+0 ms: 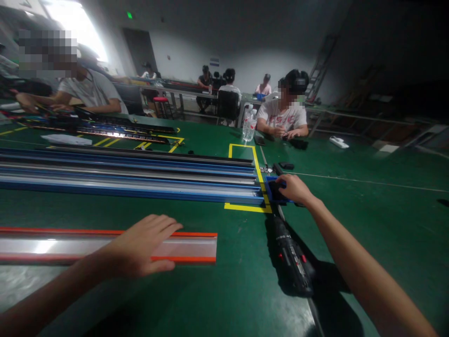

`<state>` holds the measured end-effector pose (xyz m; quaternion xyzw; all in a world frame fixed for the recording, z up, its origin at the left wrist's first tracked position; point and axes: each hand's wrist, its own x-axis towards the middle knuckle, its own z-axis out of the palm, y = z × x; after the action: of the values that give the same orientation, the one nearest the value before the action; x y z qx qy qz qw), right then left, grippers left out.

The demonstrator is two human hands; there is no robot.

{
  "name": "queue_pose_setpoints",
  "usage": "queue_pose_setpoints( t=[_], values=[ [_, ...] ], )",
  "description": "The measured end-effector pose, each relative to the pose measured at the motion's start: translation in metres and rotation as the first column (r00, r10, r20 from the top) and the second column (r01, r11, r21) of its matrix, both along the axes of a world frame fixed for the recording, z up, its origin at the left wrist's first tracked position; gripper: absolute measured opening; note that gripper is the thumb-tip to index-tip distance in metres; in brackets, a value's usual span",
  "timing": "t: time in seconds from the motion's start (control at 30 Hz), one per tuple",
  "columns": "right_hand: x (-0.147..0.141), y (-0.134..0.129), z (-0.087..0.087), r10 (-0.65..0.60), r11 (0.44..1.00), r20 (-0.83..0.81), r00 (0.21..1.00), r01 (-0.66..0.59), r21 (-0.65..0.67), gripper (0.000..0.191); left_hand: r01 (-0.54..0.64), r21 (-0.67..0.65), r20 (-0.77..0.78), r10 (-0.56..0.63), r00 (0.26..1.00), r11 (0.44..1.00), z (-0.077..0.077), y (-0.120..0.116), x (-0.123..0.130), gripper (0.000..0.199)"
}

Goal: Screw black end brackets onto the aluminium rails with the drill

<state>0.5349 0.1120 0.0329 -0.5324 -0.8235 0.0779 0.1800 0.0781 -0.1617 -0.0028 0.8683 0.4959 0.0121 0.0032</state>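
My left hand (pixel 147 245) lies across a long, flat aluminium rail with orange edges (pixel 196 245), fingers stretched out and thumb apart along its near side. At the right, my right hand (pixel 296 188) reaches into a small blue box (pixel 269 187). Its fingers are bent together over dark contents, and what they pinch, if anything, is hidden. Just nearer than the box, a black cordless drill (pixel 292 255) with red details lies on the green table (pixel 238 271).
Several long blue and black rails (pixel 140 189) lie side by side beyond the orange-edged one, ending at a yellow tape rectangle (pixel 247 207). Water bottles (pixel 249 125) stand farther back. Co-workers (pixel 282 112) sit across the table and at the left. A white object (pixel 339 142) lies at the right.
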Motion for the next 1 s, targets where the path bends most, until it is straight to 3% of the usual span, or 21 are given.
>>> queue_pose_setpoints(
  t=[0.13,0.27,0.47,0.67,0.93,1.0],
  values=[
    [-0.012,0.005,-0.003,0.031,1.0,0.217,0.976,-0.031,-0.004,0.03,0.093,-0.056,0.107,-0.086,0.99,0.994,0.014,0.024,0.077,0.086],
    [-0.012,-0.001,-0.008,0.05,0.999,0.333,0.942,-0.052,-0.001,0.029,0.125,-0.132,0.153,-0.105,0.983,0.983,0.012,0.035,0.112,0.088],
    [-0.006,-0.005,-0.016,0.047,0.997,0.353,0.934,-0.067,0.046,0.021,0.022,-0.325,0.223,0.054,0.973,0.946,0.01,0.038,0.111,0.089],
    [0.001,-0.009,-0.01,0.085,0.974,0.26,0.962,-0.135,0.18,0.022,0.018,-0.367,0.24,0.076,0.968,0.93,0.015,0.038,0.113,0.074],
    [-0.001,-0.021,0.0,0.179,0.927,-0.082,0.98,-0.14,0.348,0.017,0.024,-0.351,0.256,0.072,0.964,0.936,0.011,0.037,0.112,0.07],
    [-0.008,-0.028,0.002,0.234,0.941,-0.266,0.935,-0.15,0.303,0.015,0.026,-0.348,0.259,0.069,0.963,0.937,0.011,0.037,0.112,0.07]
  ],
)
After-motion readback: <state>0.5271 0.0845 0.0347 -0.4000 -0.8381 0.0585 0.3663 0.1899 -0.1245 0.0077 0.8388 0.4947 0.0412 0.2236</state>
